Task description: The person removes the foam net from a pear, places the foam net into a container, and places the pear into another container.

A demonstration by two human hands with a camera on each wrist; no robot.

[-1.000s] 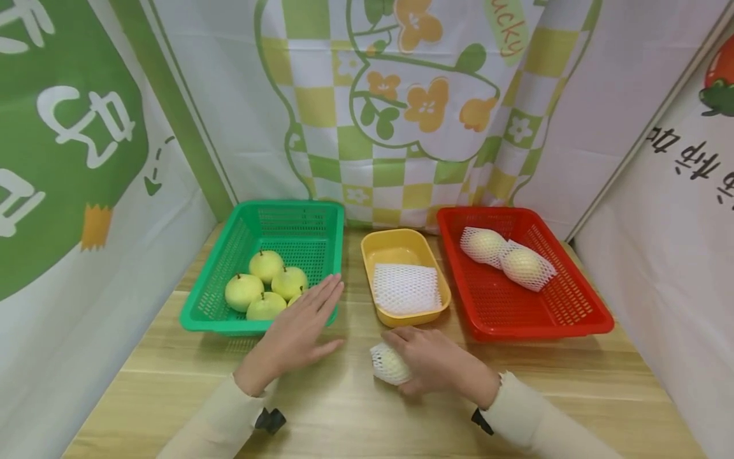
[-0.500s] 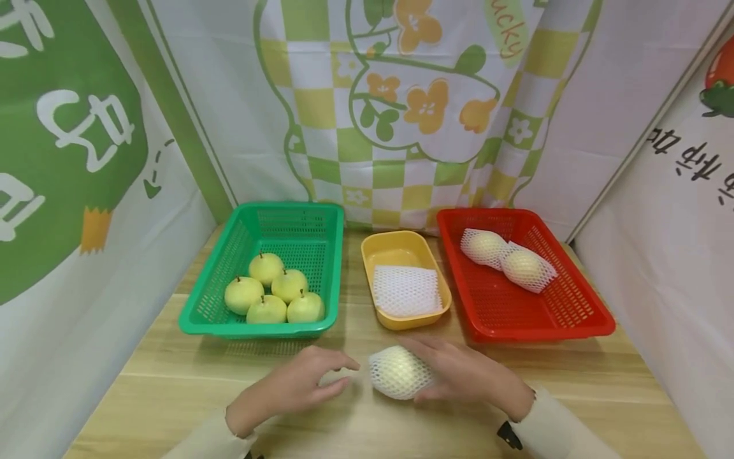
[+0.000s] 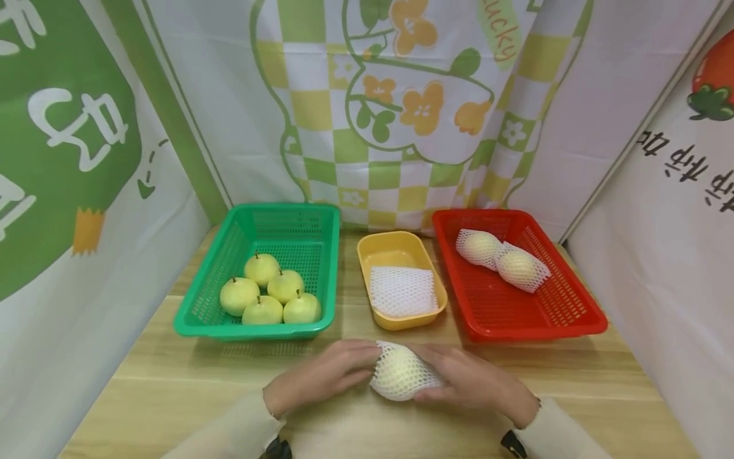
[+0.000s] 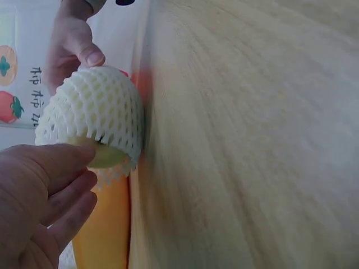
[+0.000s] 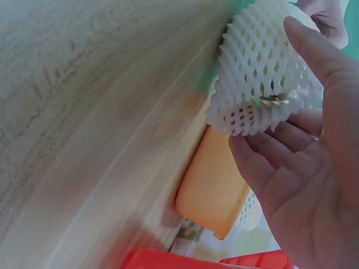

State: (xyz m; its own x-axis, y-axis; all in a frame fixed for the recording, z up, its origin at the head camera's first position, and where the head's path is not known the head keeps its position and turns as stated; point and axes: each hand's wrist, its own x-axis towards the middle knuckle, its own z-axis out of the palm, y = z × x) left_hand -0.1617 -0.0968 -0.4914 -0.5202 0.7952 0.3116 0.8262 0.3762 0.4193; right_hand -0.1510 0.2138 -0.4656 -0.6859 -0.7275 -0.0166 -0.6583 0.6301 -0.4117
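Note:
A pale yellow pear in a white foam net (image 3: 401, 373) is at the near middle of the table, between both hands. My right hand (image 3: 473, 379) holds its right side, thumb on the net and fingers on the far side, as the right wrist view shows. My left hand (image 3: 323, 376) grips the left end with thumb and fingertips. In the left wrist view, part of the bare pear (image 4: 106, 155) shows at the net's open end beside the left hand (image 4: 42, 196). The net's other open end (image 5: 275, 100) faces the right palm (image 5: 314, 174).
A green basket (image 3: 189, 312) with several bare pears (image 3: 262, 310) stands at the back left. A yellow tray (image 3: 390, 241) at the back middle holds flat foam nets (image 3: 403, 291). Two netted pears (image 3: 520, 268) lie in a red basket (image 3: 487, 312) at the back right. Printed curtains surround the table.
My left hand has come from over the green basket's near edge to the pear's left end. My right hand has kept the netted pear, shifting slightly toward me.

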